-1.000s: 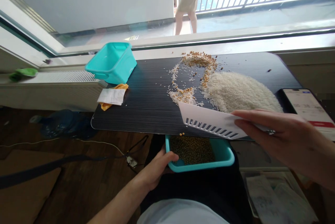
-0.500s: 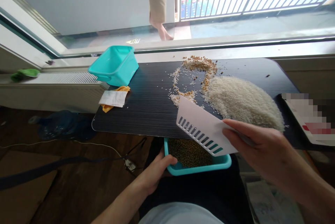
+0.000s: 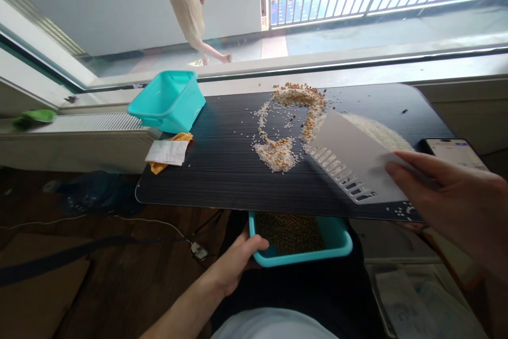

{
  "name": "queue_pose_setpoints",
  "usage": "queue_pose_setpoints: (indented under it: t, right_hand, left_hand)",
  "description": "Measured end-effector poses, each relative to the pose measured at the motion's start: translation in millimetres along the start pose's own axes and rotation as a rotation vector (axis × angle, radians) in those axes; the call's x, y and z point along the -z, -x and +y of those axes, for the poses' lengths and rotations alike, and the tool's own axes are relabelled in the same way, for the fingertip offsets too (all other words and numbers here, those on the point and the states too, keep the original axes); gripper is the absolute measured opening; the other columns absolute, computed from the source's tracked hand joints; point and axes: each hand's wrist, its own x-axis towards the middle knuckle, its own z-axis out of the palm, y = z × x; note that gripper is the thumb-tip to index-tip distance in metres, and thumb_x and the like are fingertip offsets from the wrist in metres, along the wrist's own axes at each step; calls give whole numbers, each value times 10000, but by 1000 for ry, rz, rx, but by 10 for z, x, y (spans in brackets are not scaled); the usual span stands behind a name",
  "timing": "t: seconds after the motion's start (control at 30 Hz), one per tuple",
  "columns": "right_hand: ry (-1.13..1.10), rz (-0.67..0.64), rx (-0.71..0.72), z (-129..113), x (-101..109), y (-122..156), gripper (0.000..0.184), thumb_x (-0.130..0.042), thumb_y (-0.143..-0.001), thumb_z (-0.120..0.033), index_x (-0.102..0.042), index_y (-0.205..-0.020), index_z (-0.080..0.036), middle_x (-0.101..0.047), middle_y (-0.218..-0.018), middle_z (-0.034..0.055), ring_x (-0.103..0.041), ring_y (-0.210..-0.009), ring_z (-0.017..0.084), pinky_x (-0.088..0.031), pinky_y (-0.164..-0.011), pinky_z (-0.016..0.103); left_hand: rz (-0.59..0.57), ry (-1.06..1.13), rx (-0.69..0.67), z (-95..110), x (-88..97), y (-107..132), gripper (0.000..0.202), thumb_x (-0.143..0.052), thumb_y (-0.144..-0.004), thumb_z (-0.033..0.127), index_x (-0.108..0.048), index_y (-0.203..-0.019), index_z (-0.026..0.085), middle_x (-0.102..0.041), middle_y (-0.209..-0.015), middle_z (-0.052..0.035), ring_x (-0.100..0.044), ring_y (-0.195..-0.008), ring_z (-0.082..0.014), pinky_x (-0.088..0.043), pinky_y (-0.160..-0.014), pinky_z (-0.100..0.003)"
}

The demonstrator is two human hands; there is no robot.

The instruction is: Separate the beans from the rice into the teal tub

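My left hand (image 3: 234, 261) grips the corner of a teal tub (image 3: 337, 238) held under the near edge of the black ribbed table (image 3: 222, 170); the tub holds dark green beans (image 3: 289, 232). In my right hand (image 3: 456, 204) is a white slotted scraper card (image 3: 353, 162), raised and tilted over the white rice pile (image 3: 377, 130), most of which it hides. To the card's left lies a small heap of rice mixed with yellow beans (image 3: 278, 153), and a curved trail of them (image 3: 305, 101) runs toward the far edge.
A second teal tub (image 3: 169, 100) stands tilted at the table's far left corner, beside a white packet on yellow cloth (image 3: 169, 152). A phone (image 3: 452, 149) lies at the right. Outside the window a person (image 3: 184, 0) walks. Cables cross the wooden floor.
My right hand has lifted the scraper from over the tub and moved it right and back, above the rice pile. The left hand and its tub have stayed put. The person outside walked left.
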Motion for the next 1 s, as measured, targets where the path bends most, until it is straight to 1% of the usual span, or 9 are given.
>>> queue_pose_setpoints:
  t: [0.07,0.17,0.27,0.33,0.4,0.6,0.7,0.9,1.0]
  right_hand:
    - [20,-20,99,-84,3,-38,361,-572,-802,-507,-779,-978,-269,-729,-632,3,-621,-479,167,-410,-405,266]
    - [-1,-59,274,-224,-59,-68,299,-534,-860,-418,-767,-1008,-303,-782,-785,-4,-700,-611,174,-448,-474,254]
    - [-4,-50,363,-329,-144,-92,303,-514,-883,-390,-758,-1046,-313,-794,-899,-8,-738,-727,198,-496,-543,271]
    - [-4,-54,387,-378,-179,-112,316,-502,-893,-392,-758,-1055,-301,-791,-967,7,-746,-800,219,-530,-608,297]
    - [-9,-65,414,-410,-190,-131,325,-491,-902,-376,-758,-1062,-282,-786,-1003,22,-747,-831,226,-548,-656,316]
    - [-32,-113,503,-397,-163,-126,319,-494,-923,-359,-746,-1096,-266,-785,-1011,27,-743,-806,194,-565,-715,305]
    - [-48,-106,561,-373,-125,-83,312,-503,-930,-352,-739,-1108,-253,-784,-1010,28,-741,-815,194,-569,-741,300]
    - [-53,-91,558,-359,-15,-37,315,-486,-938,-367,-741,-1088,-259,-775,-1058,20,-736,-895,199,-577,-767,292]
    - [-32,-104,551,-312,-22,-28,331,-484,-935,-385,-746,-1093,-258,-783,-1010,29,-741,-833,204,-585,-736,311]
  left_hand:
    - [-1,7,4,-1,-3,-1,349,-648,-721,306,-600,-1044,186,-648,-939,-21,-577,-915,-199,-491,-815,-335]
    - [1,21,9,1,-1,3,367,-651,-714,303,-600,-1057,183,-652,-944,-26,-583,-929,-206,-491,-810,-333]
    - [-1,30,7,2,9,16,379,-650,-716,303,-604,-1074,186,-664,-965,-30,-593,-946,-213,-487,-813,-333]
    - [-5,37,4,2,16,26,393,-655,-716,301,-609,-1090,185,-671,-979,-34,-599,-953,-215,-483,-823,-334]
    - [-6,41,-1,1,23,34,397,-657,-717,297,-614,-1095,182,-671,-969,-35,-602,-948,-214,-480,-820,-330]
    - [-14,79,-2,-10,47,31,399,-670,-693,293,-620,-1074,183,-658,-883,-19,-601,-923,-215,-475,-814,-331]
    - [-16,83,-10,-19,57,26,369,-675,-692,293,-622,-1040,183,-645,-849,-9,-602,-912,-211,-478,-806,-328]
    - [-13,86,-13,-15,48,26,352,-668,-700,280,-612,-1035,188,-652,-884,-10,-602,-891,-197,-492,-804,-325]
    - [4,77,-10,-17,43,19,353,-671,-690,286,-620,-1024,184,-646,-853,-8,-602,-872,-198,-492,-781,-318]
